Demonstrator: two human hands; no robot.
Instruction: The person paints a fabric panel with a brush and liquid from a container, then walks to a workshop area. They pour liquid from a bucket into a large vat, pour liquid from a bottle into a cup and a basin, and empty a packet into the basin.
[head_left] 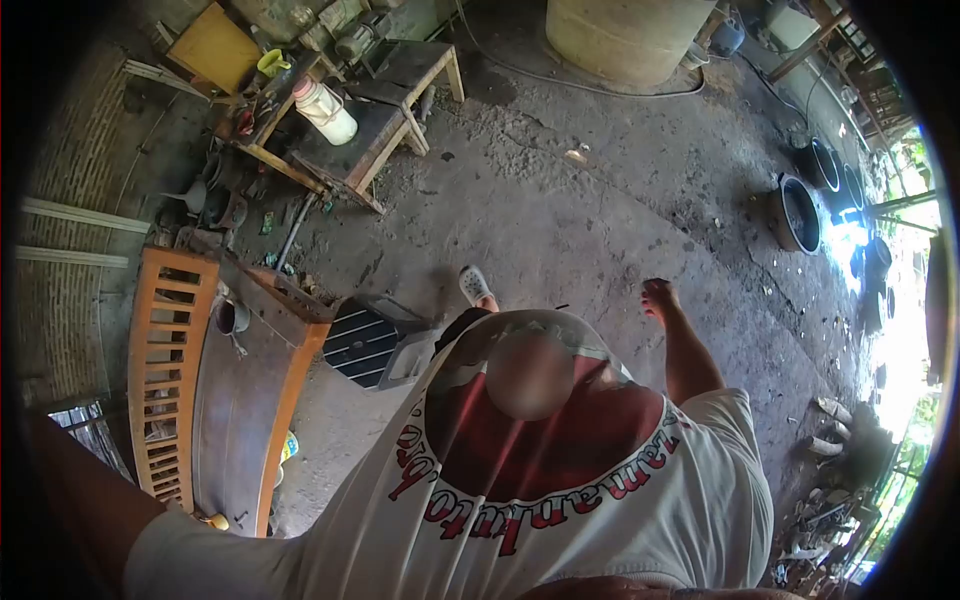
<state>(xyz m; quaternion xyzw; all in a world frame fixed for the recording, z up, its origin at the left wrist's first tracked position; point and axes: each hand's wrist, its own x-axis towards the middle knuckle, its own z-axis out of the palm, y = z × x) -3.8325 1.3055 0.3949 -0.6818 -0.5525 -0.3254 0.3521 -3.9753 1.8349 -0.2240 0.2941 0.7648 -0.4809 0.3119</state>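
Observation:
My right hand (658,298) hangs over the concrete floor, right of my body. Its fingers bend loosely with small gaps between them, and nothing shows in it. My left arm (95,490) reaches out at the lower left; the left hand lies outside the view. A white shirt (590,530) with a red print covers my torso. One foot in a pale clog (472,284) shows ahead of me. Left of it stands a dark striped stool or seat (360,343).
A wooden bench (235,400) with a slatted back stands left. Low tables hold a thermos (325,112) at the upper left. A large round tank (628,42) stands ahead. Black basins (800,213) line the right side. Firewood (826,446) lies lower right.

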